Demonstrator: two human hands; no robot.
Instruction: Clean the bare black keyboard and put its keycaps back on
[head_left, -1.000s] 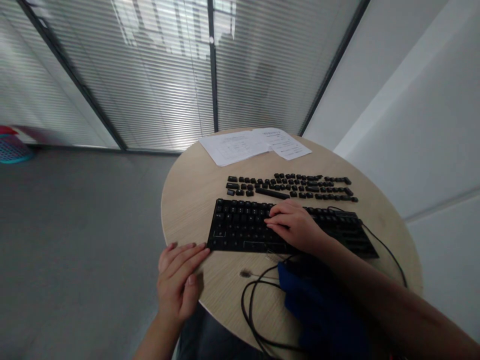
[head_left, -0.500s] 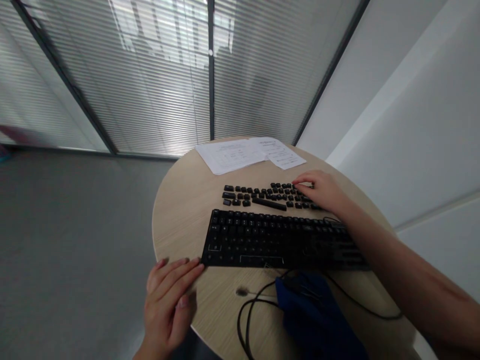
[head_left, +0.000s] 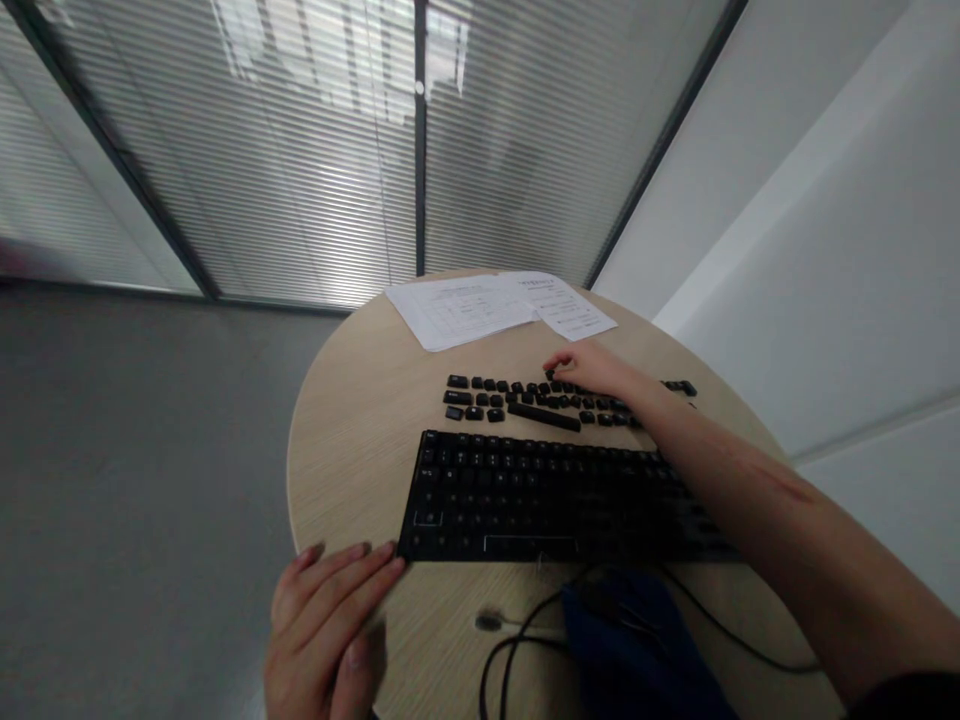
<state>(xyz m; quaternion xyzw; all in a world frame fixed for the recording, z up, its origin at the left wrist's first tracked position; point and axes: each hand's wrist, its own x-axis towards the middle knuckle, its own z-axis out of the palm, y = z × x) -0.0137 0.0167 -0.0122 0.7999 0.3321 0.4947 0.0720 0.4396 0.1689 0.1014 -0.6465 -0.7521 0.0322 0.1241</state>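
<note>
A black keyboard (head_left: 525,500) lies on the round wooden table (head_left: 337,450), its lower part lacking keycaps. Behind it, loose black keycaps stand in rows, with the long space bar (head_left: 544,416) among them. My left hand (head_left: 330,620) rests at the keyboard's near left corner, fingers stretched out and touching it. Over the back row of keycaps is my right hand (head_left: 589,366), its thumb and index finger pinched on a small black keycap (head_left: 550,375). My right forearm hides the keyboard's right end and some of the keycaps.
Printed papers (head_left: 465,308) lie at the table's far side. Near the front edge are a blue cloth-like item (head_left: 637,640), a looped black cable (head_left: 502,650) and a small dark-ended tool (head_left: 489,621). Glass with blinds stands behind, a white wall at right.
My right hand has moved left along the back row of keycaps, uncovering keycaps at the right. My left hand stays at the keyboard corner. The view has shifted slightly.
</note>
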